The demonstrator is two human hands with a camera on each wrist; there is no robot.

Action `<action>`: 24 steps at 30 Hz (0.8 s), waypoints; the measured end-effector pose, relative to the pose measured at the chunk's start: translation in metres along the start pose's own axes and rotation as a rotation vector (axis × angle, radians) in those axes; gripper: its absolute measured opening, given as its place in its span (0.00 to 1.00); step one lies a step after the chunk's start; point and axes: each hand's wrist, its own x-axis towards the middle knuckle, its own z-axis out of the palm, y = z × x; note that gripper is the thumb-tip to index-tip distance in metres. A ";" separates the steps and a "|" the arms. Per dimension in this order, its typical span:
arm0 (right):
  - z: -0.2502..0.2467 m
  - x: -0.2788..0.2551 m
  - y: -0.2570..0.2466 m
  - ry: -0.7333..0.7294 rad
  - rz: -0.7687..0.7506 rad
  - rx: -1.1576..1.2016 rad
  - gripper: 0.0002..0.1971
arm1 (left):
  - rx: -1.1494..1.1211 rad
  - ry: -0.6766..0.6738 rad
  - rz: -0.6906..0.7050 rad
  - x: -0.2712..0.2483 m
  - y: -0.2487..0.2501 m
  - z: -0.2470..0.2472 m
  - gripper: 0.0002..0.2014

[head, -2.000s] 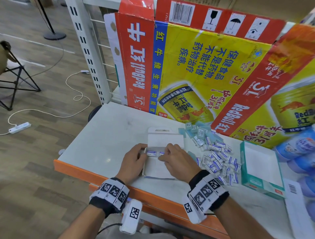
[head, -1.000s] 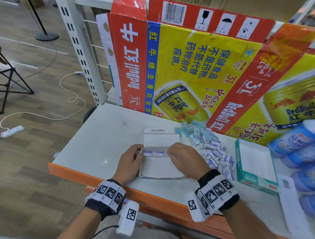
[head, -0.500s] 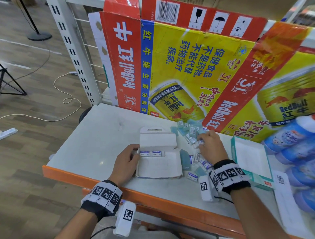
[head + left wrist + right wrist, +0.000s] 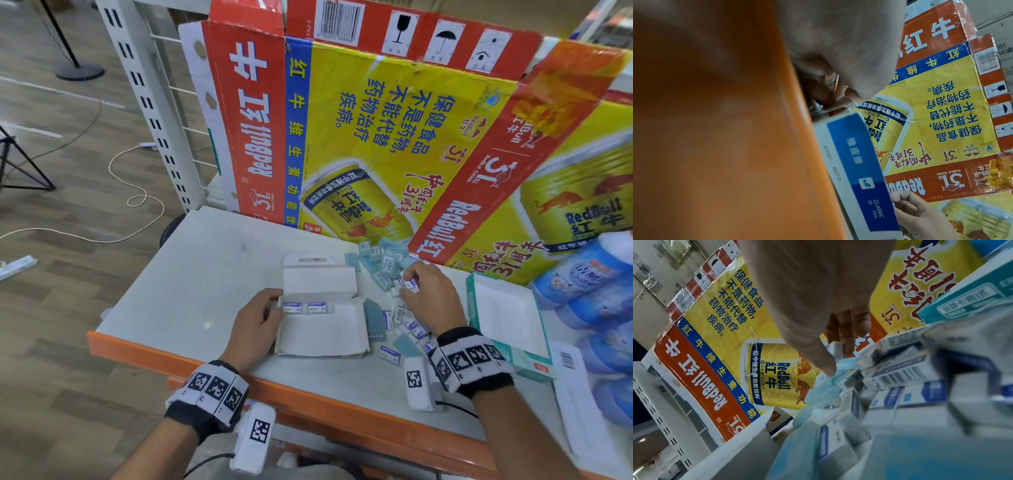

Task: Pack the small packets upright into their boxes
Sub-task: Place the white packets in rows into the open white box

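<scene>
In the open box (image 4: 322,329) just 2 packets (image 4: 307,307) stood upright at the back wall; rest empty. L hand (image 4: 255,325) steadied its side, grip around the wall. R hand (image 4: 430,298) pinched one packet over the pile (image 4: 407,325) on surface (image 4: 205,274). Most left; 2nd box (image 4: 507,318) untouched.

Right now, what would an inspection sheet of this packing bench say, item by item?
Surface: pale table with an orange front edge.
Job's things: open white box holds two packets standing along its far wall; loose packet pile lies to its right.
Clutter: teal box, blue-white bottles, barcoded paper at the right.
Hands: left hand holds the box's left side; right hand pinches a packet over the pile.
Cables: white cord and power strip on the floor.
Surroundings: Red Bull carton behind, metal rack post, wood floor.
</scene>
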 end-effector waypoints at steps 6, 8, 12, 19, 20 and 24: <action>-0.004 -0.006 -0.012 -0.024 -0.021 0.093 0.12 | 0.002 -0.005 0.008 0.000 -0.002 0.000 0.14; -0.005 -0.008 -0.021 -0.064 -0.049 0.090 0.14 | -0.001 -0.005 0.005 0.001 -0.002 0.000 0.14; 0.001 -0.016 -0.043 -0.185 -0.246 0.070 0.09 | -0.005 -0.001 0.005 0.000 -0.002 0.001 0.14; 0.020 -0.018 -0.062 -0.286 -0.479 -0.157 0.11 | 0.020 -0.001 -0.001 0.001 0.000 0.000 0.14; 0.023 -0.018 -0.063 -0.285 -0.494 -0.222 0.11 | 0.017 -0.003 -0.003 0.001 0.000 -0.001 0.14; 0.027 -0.014 -0.067 -0.273 -0.523 -0.328 0.12 | 0.006 0.000 -0.009 0.001 0.001 -0.001 0.14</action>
